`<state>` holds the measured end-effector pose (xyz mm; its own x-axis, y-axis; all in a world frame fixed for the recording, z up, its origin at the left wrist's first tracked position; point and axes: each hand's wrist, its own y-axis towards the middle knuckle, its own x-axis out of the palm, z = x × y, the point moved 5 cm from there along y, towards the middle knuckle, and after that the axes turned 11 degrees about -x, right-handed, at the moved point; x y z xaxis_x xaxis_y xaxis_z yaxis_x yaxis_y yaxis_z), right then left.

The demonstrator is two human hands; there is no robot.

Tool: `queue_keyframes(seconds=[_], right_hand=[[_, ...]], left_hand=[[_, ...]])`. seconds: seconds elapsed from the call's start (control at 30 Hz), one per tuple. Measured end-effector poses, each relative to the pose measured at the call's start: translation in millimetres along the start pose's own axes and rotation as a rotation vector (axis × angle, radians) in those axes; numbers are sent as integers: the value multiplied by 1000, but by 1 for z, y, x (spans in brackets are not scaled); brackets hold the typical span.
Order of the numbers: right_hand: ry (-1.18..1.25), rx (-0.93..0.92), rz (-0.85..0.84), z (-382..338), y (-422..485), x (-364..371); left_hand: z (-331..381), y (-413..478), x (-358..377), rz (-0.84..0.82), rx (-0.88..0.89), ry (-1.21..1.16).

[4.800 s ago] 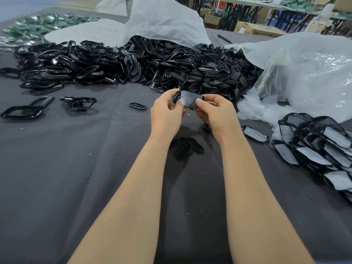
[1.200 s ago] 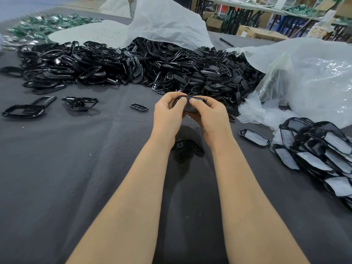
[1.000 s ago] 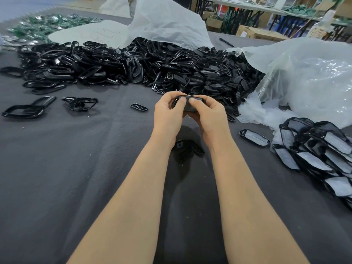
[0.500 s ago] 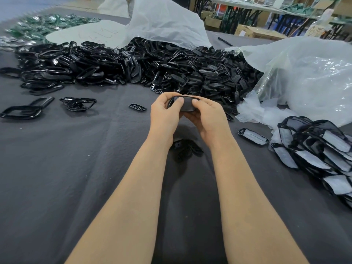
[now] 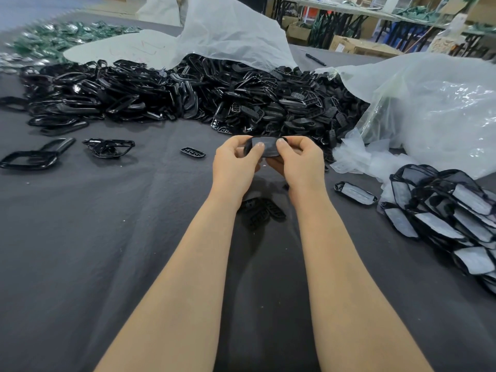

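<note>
Above the middle of the grey cloth table (image 5: 107, 251) I hold a small black oval plastic part (image 5: 267, 149) with a pale film on its face. My left hand (image 5: 236, 165) grips its left end and my right hand (image 5: 298, 162) grips its right end, both thumbs pressing on the film. Under my wrists lie a few bare black grille parts (image 5: 261, 212). One film-covered part (image 5: 355, 193) lies alone to the right of my right hand.
A long heap of black plastic parts (image 5: 188, 95) runs across the back, half under a white plastic bag (image 5: 233, 30). A clear bag (image 5: 434, 114) lies at the right, with a stack of film-covered parts (image 5: 445, 210) in front. Loose black frames (image 5: 35, 157) sit at the left.
Across the earlier frames the part has been turned in my fingers and the pale film now faces me, with both thumbs on it. My hands stay at the same spot.
</note>
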<state>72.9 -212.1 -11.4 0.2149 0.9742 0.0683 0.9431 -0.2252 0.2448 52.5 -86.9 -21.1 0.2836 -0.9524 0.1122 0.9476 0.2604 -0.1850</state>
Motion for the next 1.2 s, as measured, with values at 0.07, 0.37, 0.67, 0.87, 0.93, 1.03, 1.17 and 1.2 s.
queue_keyframes(seconds=[0.07,0.37,0.67,0.87,0.93,1.03,1.17,1.2], right_hand=[[-3,0,18,0,0,-3],[-116,-37,-142,-2,-1,-4],[-78,-43,-153,-4,-2,-2],[-115,-81,-237,-3,-4,3],[-155,-96,-241,-3,-4,2],[-128,-77,-204,-3,-3,-1],[-55,-42,-158,-2,-2,-3],[-50,-42,-156,-2,-2,-3]], left_hand=[[1,-1,0,1,30,95],[2,-2,-4,57,41,165],[3,-5,-3,55,47,159],[3,-3,-7,68,33,138],[2,-3,-7,62,31,124],[2,-3,-5,48,42,108],[3,-3,-3,61,81,152],[3,-3,-3,70,90,160]])
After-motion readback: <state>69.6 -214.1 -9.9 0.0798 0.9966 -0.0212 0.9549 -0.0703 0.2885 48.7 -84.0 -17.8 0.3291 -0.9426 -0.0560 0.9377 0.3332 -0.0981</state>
